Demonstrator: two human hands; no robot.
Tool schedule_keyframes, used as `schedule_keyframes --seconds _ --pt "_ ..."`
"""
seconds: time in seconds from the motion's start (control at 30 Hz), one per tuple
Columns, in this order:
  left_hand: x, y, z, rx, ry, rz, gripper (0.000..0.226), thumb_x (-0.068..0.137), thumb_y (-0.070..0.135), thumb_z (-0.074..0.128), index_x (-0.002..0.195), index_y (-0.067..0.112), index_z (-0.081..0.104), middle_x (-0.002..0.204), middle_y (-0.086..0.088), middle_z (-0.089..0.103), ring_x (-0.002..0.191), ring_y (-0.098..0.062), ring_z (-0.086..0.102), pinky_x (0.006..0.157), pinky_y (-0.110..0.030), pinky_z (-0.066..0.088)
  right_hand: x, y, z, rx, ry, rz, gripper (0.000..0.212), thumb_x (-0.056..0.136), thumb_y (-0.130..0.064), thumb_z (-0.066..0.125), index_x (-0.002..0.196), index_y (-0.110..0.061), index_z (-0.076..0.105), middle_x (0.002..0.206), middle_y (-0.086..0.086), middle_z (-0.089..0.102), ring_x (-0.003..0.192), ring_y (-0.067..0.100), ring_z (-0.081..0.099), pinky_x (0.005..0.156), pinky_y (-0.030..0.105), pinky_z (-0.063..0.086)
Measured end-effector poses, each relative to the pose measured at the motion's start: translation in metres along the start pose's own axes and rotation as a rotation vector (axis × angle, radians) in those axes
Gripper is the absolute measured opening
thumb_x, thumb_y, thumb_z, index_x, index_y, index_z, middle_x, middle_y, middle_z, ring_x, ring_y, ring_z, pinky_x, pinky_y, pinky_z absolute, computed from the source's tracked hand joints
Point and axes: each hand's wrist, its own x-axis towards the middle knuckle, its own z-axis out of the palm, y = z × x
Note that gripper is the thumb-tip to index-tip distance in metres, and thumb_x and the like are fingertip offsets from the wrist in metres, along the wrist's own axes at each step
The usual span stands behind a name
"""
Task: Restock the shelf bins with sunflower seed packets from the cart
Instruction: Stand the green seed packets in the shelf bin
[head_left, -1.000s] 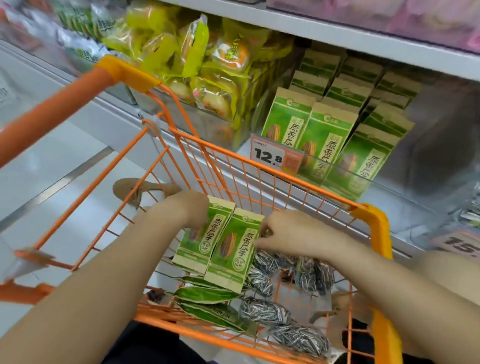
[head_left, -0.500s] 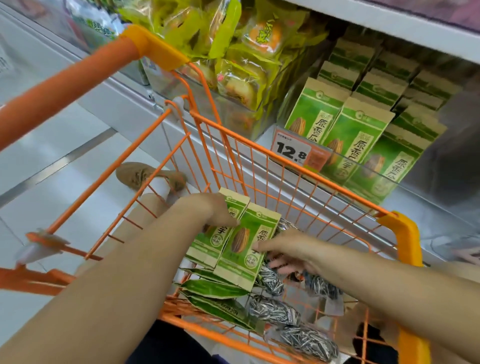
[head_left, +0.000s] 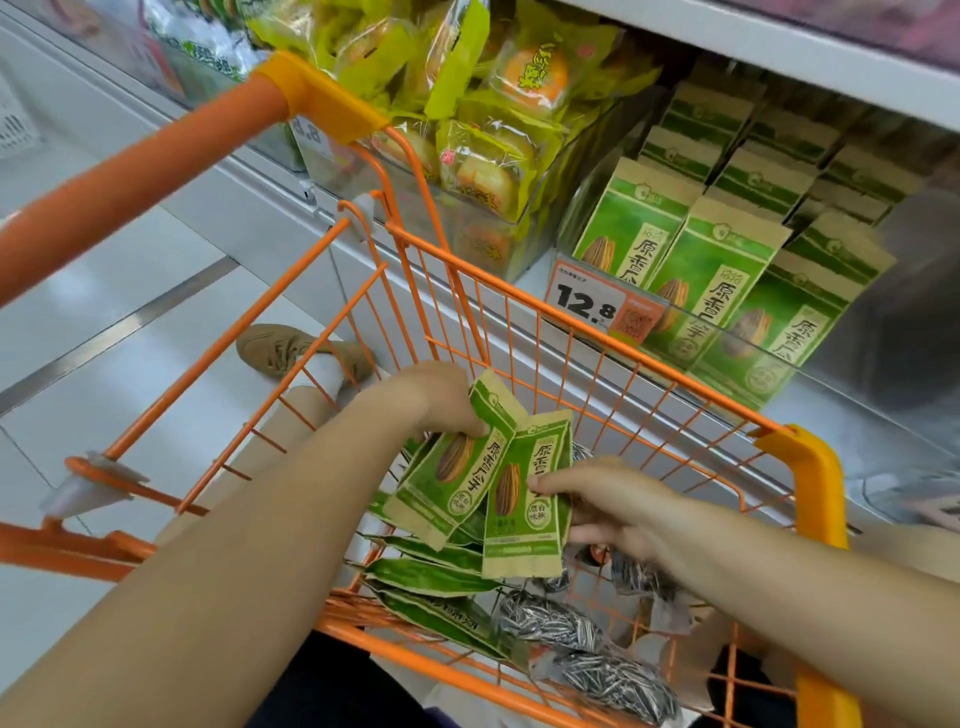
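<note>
Inside the orange wire cart (head_left: 524, 312) my left hand (head_left: 436, 397) grips the top of a green sunflower seed packet (head_left: 457, 467), lifted and tilted. My right hand (head_left: 608, 501) pinches the right edge of a second green packet (head_left: 524, 519) that overlaps the first. More green packets (head_left: 431, 574) lie flat on the cart floor beneath them. The shelf bin (head_left: 810, 384) behind the cart holds rows of the same green packets (head_left: 696, 275), standing upright behind a clear front.
Clear bags of striped seeds (head_left: 550, 621) lie in the cart's near right corner. A price tag reading 12.8 (head_left: 584, 301) hangs on the bin front. Yellow snack packs (head_left: 467, 130) fill the bin to the left. My shoe (head_left: 291, 348) stands on the floor beyond the cart.
Both hands have raised the two green packets higher above the cart floor. The right hand moved from the striped seed bags onto the second packet's edge. The view has shifted closer.
</note>
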Motion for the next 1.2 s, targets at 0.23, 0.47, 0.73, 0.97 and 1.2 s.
schedule_keyframes --seconds 0.23,0.47,0.73,0.97,1.2 --pt "-0.031 0.003 -0.035 -0.259 -0.16 0.196 0.031 0.089 0.03 0.065 0.115 0.016 0.058 0.109 -0.001 0.066 0.096 -0.019 0.065 0.072 -0.031 0.058 -0.039 -0.009 -0.028 -0.182 -0.123 -0.11 0.021 0.092 -0.015 0.06 0.113 -0.01 0.063 0.097 0.011 0.074 0.087 0.021 0.071 0.085 0.039 0.057" --pt "-0.065 0.011 -0.058 -0.827 -0.176 0.413 0.033 0.082 0.027 0.064 0.113 0.017 0.065 0.107 0.001 0.072 0.093 -0.014 0.07 0.064 -0.027 0.058 -0.084 -0.004 -0.046 -0.024 -0.131 -0.414 0.04 0.079 -0.018 0.064 0.119 -0.022 0.062 0.109 0.002 0.072 0.1 0.024 0.069 0.087 0.039 0.054" --pt "-0.066 0.049 -0.04 -1.153 0.093 0.506 0.036 0.088 0.028 0.053 0.123 0.02 0.058 0.115 0.002 0.07 0.107 -0.017 0.065 0.092 -0.036 0.053 -0.095 -0.029 -0.052 0.323 -0.033 -0.633 0.039 0.082 -0.017 0.057 0.12 -0.014 0.061 0.11 0.005 0.072 0.094 0.018 0.069 0.077 0.033 0.059" --pt "-0.065 0.083 -0.025 -1.308 0.266 0.534 0.041 0.088 0.031 0.056 0.127 0.021 0.051 0.116 0.002 0.069 0.1 -0.014 0.067 0.076 -0.028 0.052 -0.1 -0.039 -0.045 0.366 -0.073 -0.647 0.041 0.081 -0.05 0.052 0.115 -0.031 0.065 0.109 -0.002 0.072 0.093 0.017 0.07 0.077 0.037 0.057" --pt "-0.062 0.127 -0.022 -1.057 0.452 0.631 0.041 0.098 0.031 0.048 0.139 0.036 0.042 0.121 0.016 0.063 0.109 -0.001 0.06 0.096 -0.033 0.049 -0.116 -0.048 -0.074 0.097 0.06 -0.671 0.027 0.088 -0.029 0.06 0.111 -0.016 0.064 0.09 -0.003 0.075 0.079 0.007 0.071 0.062 0.015 0.051"
